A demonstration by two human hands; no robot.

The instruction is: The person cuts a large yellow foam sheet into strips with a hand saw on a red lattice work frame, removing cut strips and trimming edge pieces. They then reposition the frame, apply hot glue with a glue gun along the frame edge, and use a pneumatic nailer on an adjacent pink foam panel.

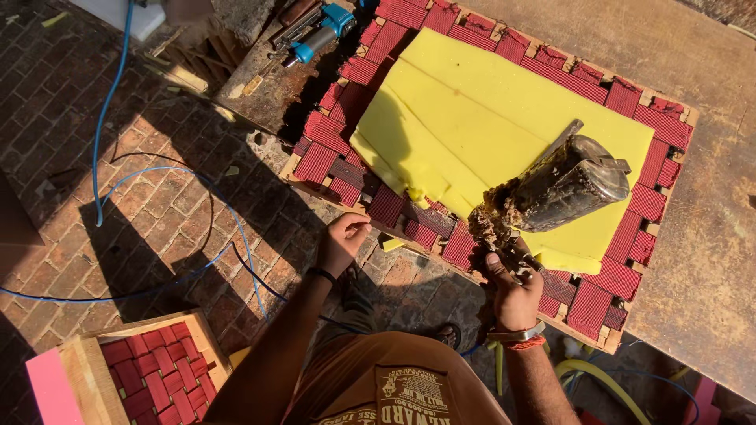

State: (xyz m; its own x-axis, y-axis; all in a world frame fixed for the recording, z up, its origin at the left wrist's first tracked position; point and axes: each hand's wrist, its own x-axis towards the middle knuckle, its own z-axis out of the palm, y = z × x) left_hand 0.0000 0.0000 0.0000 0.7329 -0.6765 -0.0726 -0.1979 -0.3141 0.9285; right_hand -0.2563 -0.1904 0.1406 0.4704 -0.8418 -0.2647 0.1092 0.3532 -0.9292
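Foam (pixel 480 118), yellow sheet, lies on webbed frame (pixel 622 98) of red straps; landmark is the foam. Right hand (pixel 512 287) at foam's near edge, fingers wrapped tight around handle of a grimy metal can (pixel 571 187). Can rests tilted over foam's near-right part, long axis running from the hand up and right, crusted spout end toward the hand. Left hand (pixel 342 240) left of foam's near corner, fingers curled, pinching the frame's edge. Blue tool (pixel 319 35) beyond foam's far-left side. Blue hose (pixel 106 102) well left, on brick.
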